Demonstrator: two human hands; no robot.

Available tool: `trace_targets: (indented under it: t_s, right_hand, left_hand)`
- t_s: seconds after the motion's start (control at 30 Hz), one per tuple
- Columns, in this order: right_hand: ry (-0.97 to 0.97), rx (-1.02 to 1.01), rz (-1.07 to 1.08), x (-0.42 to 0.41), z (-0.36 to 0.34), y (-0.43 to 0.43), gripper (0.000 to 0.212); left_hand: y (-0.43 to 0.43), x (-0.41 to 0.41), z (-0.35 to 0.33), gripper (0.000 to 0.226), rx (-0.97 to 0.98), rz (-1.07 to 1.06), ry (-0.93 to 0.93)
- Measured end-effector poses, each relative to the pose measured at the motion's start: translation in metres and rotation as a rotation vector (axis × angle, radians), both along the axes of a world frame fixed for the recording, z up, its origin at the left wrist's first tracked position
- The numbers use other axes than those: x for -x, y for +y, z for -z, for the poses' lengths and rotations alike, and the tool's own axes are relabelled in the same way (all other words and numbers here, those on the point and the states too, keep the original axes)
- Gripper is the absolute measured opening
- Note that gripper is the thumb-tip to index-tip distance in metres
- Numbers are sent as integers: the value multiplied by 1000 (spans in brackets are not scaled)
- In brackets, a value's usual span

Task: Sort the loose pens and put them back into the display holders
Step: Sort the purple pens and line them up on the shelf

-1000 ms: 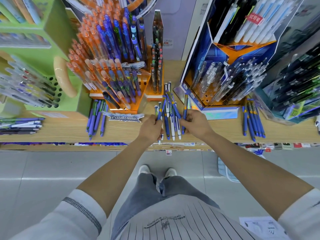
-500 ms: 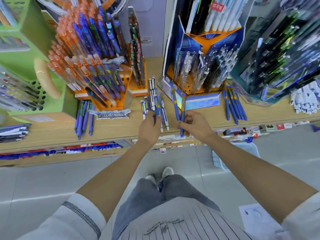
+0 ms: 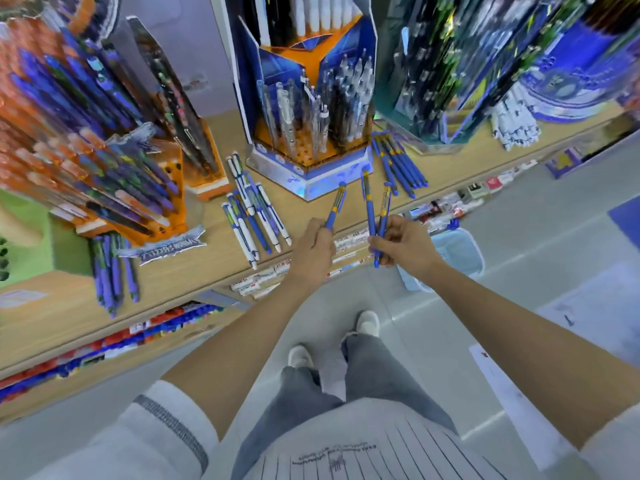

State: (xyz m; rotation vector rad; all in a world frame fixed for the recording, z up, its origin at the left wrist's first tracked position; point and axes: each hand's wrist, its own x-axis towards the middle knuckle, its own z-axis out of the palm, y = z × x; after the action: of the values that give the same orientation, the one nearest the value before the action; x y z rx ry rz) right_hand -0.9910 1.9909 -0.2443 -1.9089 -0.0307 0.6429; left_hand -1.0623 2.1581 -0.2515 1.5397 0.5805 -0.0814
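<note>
Above the surface where loose pens lie, the grip of the left hand is clamped on one blue pen, that of the right hand on a pair of pens; light, stiff and slick, they seem best held mid-barrel.

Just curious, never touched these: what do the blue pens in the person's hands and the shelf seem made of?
The blue pens look like smooth plastic, with clear barrel sections and yellow bands. The shelf looks like matte pale wood or wood-look laminate, judging by its tan colour.

Blue pens, wooden-tan shelf.
</note>
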Motion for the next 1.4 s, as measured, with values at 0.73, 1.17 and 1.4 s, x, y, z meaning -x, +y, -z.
trace_targets:
  t_s: [0.73,1.17,1.4]
  right_hand:
    - [-320,417,-537,-206,12,-37,19]
    - [-554,341,-514,-202,24,-40,47]
    - [-685,429,-500,-192,20,-41,41]
  left_hand:
    - [-97,-179,12,19,-336,-48,138]
    - [-94,-167,15,60,-729,192,234]
    - [-85,-148,8,44,-754,102,125]
